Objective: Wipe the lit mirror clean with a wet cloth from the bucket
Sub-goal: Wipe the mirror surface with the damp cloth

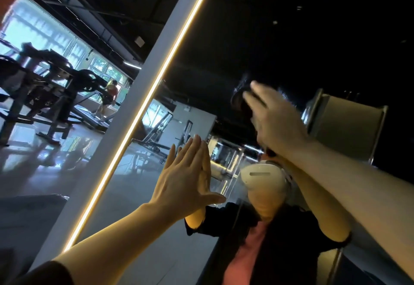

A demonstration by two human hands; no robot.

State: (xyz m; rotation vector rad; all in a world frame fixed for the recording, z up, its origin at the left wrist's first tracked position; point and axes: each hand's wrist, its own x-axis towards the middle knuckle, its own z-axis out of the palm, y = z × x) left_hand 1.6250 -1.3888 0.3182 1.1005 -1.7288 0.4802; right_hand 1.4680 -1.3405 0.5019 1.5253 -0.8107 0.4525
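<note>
While the right hand (275,119) presses a dark cloth (240,100) to the upper mirror (156,195), fingers look extended over it, blurred; whether they curl round it I can't tell. Left hand (190,172) lies flat and released on the glass near the light strip (143,103). Risks from the head view: palm smudges on the glass, cloth slipping off, drips running down. Bucket not in view.
</note>
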